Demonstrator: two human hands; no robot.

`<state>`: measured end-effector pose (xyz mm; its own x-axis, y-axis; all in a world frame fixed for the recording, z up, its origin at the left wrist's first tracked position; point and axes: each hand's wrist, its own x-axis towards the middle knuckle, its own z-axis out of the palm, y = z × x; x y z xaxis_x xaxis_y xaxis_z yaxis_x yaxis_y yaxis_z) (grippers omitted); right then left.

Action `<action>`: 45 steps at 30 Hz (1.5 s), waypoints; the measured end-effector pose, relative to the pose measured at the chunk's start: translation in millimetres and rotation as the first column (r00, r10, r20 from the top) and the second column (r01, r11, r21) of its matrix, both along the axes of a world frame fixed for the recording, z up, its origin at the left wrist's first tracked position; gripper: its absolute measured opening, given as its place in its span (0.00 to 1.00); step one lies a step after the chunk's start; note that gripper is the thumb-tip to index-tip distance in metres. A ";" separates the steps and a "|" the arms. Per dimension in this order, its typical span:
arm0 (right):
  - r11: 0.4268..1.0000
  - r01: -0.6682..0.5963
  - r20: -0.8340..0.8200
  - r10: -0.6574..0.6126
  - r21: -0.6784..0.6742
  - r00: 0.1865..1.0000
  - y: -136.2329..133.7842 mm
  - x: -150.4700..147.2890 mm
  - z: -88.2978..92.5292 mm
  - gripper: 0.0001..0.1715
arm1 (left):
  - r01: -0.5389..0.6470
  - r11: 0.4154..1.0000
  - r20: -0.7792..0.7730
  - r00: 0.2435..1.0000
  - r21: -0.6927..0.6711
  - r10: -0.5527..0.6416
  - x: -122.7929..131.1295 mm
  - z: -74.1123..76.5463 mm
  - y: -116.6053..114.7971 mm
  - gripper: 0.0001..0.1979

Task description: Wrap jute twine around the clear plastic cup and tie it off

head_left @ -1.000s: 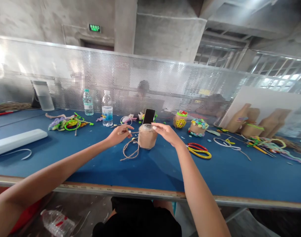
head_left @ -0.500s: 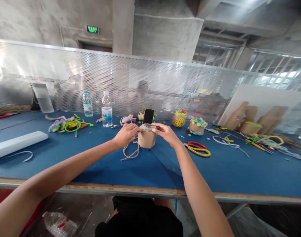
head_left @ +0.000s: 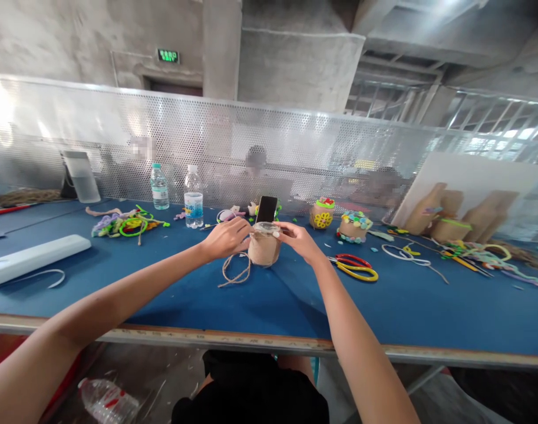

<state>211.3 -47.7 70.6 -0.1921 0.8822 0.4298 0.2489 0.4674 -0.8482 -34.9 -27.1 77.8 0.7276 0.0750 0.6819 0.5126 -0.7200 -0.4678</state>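
A small jar [head_left: 263, 250] wrapped in brown twine stands upright on the blue table in front of me, its glass mouth facing up. My left hand [head_left: 228, 238] has its fingers bent against the left of the rim; whether they also pinch the twine is hidden. On the opposite side, the thumb and fingers of my right hand [head_left: 299, 240] grip the rim. A loose loop of twine [head_left: 234, 274] trails from the jar's left side onto the table. Right behind the jar a phone [head_left: 267, 209] leans upright.
Scissors [head_left: 355, 268] with red and yellow handles lie to the right. Decorated jars [head_left: 322, 219] stand behind them. Two water bottles [head_left: 193, 203], pipe cleaners [head_left: 127, 225] and a white glue-gun-like case [head_left: 36, 259] are on the left. A perforated metal screen [head_left: 198, 135] borders the back.
The view has shifted slightly, so everything sits a little further right and lower. The left fingers have moved slightly at the rim; the right hand keeps its grip.
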 end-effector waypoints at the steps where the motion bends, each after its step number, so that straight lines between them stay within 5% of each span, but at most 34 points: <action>1: 1.000 0.001 0.000 -0.001 0.001 1.000 -0.4 -0.1 0.4 0.25 | 0.001 1.000 0.017 1.000 -0.021 -0.001 -0.3 -1.8 0.2 0.12; 11: 0.999 0.001 -0.037 -0.002 -0.046 0.999 -1.0 -1.0 1.5 0.24 | -0.044 0.993 0.119 0.991 -0.105 0.056 7.3 -10.8 6.4 0.19; 20: 1.000 -0.005 -0.043 0.004 -0.027 0.999 -1.3 -1.5 0.9 0.24 | -0.092 0.995 0.018 0.996 -0.028 0.093 8.2 4.3 9.4 0.13; 26: 0.999 0.007 -0.030 -0.008 -0.052 1.000 -3.3 -1.7 2.7 0.25 | -0.043 0.980 -0.012 0.999 -0.196 0.042 9.9 20.2 16.2 0.10; 31: 0.998 0.015 -0.026 -0.017 -0.060 1.000 -2.3 0.2 2.9 0.24 | 0.060 0.902 0.080 0.996 -0.428 -0.029 8.7 20.1 25.3 0.07; 36: 0.997 0.009 -0.041 -0.012 -0.072 0.999 0.7 3.2 0.9 0.27 | 0.122 0.754 0.197 0.980 -0.646 0.011 7.1 15.4 35.4 0.16; 38: 0.997 0.008 -0.049 -0.012 -0.078 0.999 1.3 3.5 0.4 0.26 | 0.048 0.734 0.160 0.984 -0.678 0.084 7.4 18.1 34.2 0.19; 43: 0.991 -0.009 -0.080 -0.002 -0.131 0.997 0.3 1.1 -0.3 0.25 | -0.383 0.670 -0.170 0.917 -0.636 0.362 6.6 31.7 21.0 0.19; 45: 0.989 -0.021 -0.089 0.008 -0.146 0.996 -0.1 0.1 -1.1 0.25 | -0.443 0.648 -0.217 0.890 -0.620 0.401 4.4 34.5 15.1 0.20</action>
